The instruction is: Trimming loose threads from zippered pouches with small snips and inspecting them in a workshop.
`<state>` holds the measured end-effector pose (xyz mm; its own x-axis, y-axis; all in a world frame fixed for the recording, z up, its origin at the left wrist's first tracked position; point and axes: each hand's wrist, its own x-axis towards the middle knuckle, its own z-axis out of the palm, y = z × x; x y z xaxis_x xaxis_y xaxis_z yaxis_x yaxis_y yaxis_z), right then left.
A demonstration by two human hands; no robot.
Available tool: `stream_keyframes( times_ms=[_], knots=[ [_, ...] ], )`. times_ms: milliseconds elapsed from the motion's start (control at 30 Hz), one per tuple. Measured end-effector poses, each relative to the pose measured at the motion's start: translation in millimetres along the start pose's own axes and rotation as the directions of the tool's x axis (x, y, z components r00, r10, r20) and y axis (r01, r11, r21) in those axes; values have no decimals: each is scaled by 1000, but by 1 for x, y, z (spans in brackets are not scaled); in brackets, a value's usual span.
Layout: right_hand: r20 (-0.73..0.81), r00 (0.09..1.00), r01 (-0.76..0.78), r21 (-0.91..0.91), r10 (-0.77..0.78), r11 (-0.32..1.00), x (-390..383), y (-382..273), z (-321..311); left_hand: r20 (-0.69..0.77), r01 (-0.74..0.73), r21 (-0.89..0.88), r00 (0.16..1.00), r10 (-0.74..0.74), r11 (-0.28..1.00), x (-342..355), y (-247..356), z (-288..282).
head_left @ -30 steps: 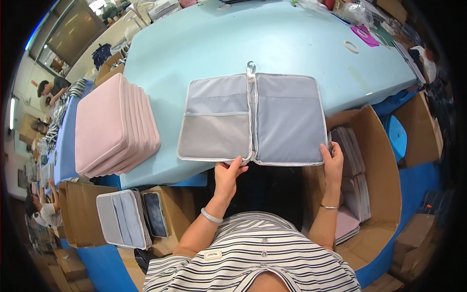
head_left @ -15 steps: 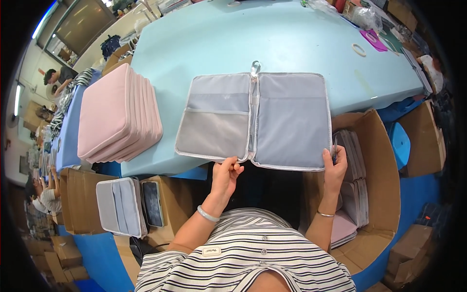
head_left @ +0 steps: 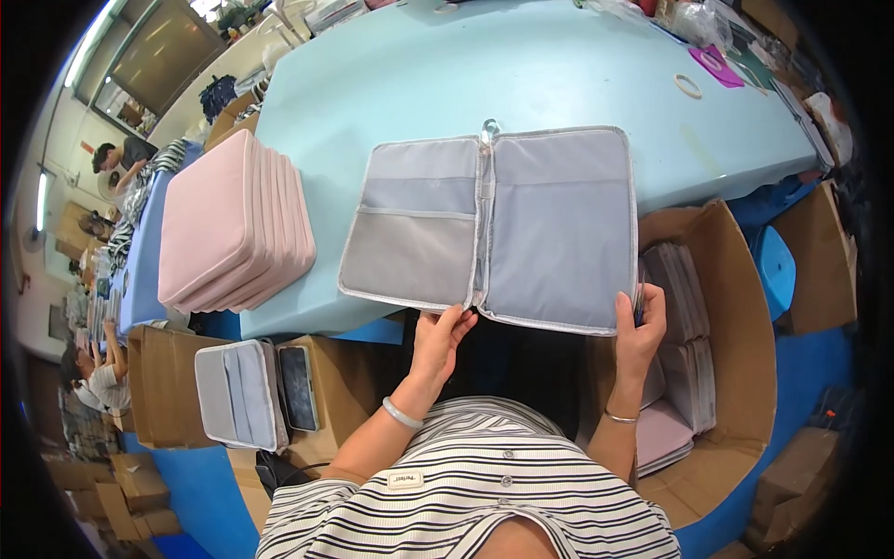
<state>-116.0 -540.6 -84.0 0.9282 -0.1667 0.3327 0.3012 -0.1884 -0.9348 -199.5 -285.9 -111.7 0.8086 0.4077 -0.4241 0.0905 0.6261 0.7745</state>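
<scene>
An opened grey zip case [head_left: 562, 242] lies spread over the front edge of the table, its two halves joined by a spine. The left half has mesh and fabric pockets; the right half is a plain grey-blue panel. My left hand [head_left: 441, 343] pinches the case's near edge just left of the spine. With thumb on top, my right hand [head_left: 640, 326] grips the near right corner of the case. A thin metal tool, seemingly thread snips [head_left: 641, 291], stands up from the same hand, its lower part hidden by the fingers.
A pile of pink cases [head_left: 233, 224] stands left on the blue table [head_left: 400, 79]. Below it are another grey case [head_left: 237, 396] and a phone [head_left: 298, 388] on a carton. A carton [head_left: 736, 373] with cases is at my right. Two people work far left.
My left hand has slid right along the near edge toward the spine. The case is tilted slightly differently; my right hand keeps its corner. The whole view has shifted a little.
</scene>
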Motion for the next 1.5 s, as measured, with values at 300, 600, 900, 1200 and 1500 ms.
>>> stream_keyframes(
  times_ms=[300,600,900,1200,1500],
  knots=[
    [3,995,96,-30,-95,995,-7,-14,-3,-100,116,-22,988,-117,993,2,-6,3],
    [2,997,73,-75,-73,995,-4,-4,-5,-17,73,-23,997,-73,997,-8,9,-5],
    [-26,1000,-21,-116,18,993,8,0,-14,-164,-295,-11,943,289,955,6,51,-64],
    [-3,999,-54,20,54,998,13,10,-19,-186,-195,-279,972,146,940,7,79,-74],
    [12,991,-137,29,136,990,18,16,-30,-117,-193,-34,975,188,981,7,87,-90]
  ],
)
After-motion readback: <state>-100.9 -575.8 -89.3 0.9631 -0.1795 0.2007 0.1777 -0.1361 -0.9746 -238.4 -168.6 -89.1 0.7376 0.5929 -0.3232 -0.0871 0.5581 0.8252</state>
